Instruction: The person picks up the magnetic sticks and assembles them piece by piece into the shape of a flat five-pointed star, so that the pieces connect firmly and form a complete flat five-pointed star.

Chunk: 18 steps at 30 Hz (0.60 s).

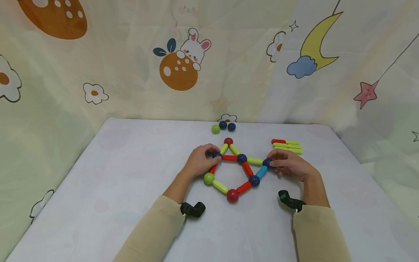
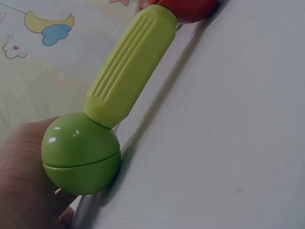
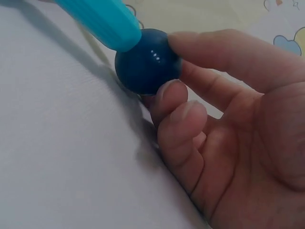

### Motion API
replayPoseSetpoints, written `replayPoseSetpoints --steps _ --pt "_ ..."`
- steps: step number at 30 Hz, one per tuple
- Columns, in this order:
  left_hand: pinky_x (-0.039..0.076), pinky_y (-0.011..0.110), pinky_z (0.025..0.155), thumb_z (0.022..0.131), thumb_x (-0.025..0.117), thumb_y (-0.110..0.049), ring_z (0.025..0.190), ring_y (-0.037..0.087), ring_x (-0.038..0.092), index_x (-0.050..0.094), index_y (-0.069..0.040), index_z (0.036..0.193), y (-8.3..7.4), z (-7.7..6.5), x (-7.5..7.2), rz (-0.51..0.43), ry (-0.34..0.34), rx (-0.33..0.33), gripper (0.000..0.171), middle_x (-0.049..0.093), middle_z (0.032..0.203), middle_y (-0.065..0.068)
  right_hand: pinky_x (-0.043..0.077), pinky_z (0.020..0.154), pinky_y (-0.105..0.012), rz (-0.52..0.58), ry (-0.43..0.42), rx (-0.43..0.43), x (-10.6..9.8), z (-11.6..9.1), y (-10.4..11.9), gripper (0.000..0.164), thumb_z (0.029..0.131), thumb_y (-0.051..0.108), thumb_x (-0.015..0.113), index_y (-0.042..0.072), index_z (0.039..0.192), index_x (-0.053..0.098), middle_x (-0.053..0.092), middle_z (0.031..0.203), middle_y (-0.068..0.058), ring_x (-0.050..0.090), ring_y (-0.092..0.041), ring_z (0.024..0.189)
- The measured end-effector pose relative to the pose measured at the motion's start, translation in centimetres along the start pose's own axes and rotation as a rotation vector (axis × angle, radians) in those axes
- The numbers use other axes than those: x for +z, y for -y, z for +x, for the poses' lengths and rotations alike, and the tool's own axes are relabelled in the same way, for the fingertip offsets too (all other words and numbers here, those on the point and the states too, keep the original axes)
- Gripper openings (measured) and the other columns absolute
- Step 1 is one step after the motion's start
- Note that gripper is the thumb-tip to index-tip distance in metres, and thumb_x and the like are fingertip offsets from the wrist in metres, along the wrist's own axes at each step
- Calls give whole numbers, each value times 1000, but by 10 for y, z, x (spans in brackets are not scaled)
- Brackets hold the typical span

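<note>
A flat figure of magnetic rods and balls lies on the table, with a five-sided ring and triangles at its top and right. My left hand (image 1: 200, 160) grips the dark blue ball (image 1: 217, 155) at the ring's upper left. Below that hand is a green ball (image 2: 81, 153), joined by a yellow-green rod (image 2: 131, 64) to a red ball (image 1: 232, 195). With thumb and fingers my right hand (image 3: 228, 114) pinches the dark blue ball (image 3: 148, 62) at the right triangle's tip, where a light blue rod (image 3: 105, 21) meets it. Another red ball (image 1: 228, 141) tops the upper triangle.
Toward the back edge of the white table (image 1: 137, 174) sit a loose green ball (image 1: 215, 128) and two dark blue balls (image 1: 231, 127). Several loose rods (image 1: 288, 147), yellow-green and red, lie side by side beyond my right hand. A patterned cloth (image 1: 131, 65) hangs behind.
</note>
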<state>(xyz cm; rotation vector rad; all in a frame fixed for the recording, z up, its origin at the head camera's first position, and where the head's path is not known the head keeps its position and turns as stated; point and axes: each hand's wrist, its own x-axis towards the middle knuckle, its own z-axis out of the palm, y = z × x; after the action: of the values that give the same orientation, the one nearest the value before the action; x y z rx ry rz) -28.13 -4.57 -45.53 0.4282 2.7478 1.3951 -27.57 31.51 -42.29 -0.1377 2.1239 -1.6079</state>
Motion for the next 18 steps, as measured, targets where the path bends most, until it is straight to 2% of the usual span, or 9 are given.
replayPoseSetpoints --steps 13,16,18 --pt "47 44 108 95 73 -29 116 22 59 71 -20 119 -3 -1 -1 -23 -2 21 25 71 120 -1 60 77 -27 -43 -21 -8 0 1 -4 41 100 18 67 0 133 53 64 115 -3 62 -18 87" --pt "50 42 103 97 70 -28 110 20 61 72 -19 115 -1 -2 -1 -37 -25 28 20 72 115 -2 61 78 -28 -49 -39 4 2 2 -4 46 99 19 69 0 137 51 63 120 -5 63 -19 89" --pt "53 39 94 99 67 -27 102 19 62 73 -19 112 0 -2 -1 -56 -58 26 17 72 106 -1 61 80 -29 -66 -49 7 4 4 -3 51 99 21 70 0 140 49 62 122 -7 64 -19 91"
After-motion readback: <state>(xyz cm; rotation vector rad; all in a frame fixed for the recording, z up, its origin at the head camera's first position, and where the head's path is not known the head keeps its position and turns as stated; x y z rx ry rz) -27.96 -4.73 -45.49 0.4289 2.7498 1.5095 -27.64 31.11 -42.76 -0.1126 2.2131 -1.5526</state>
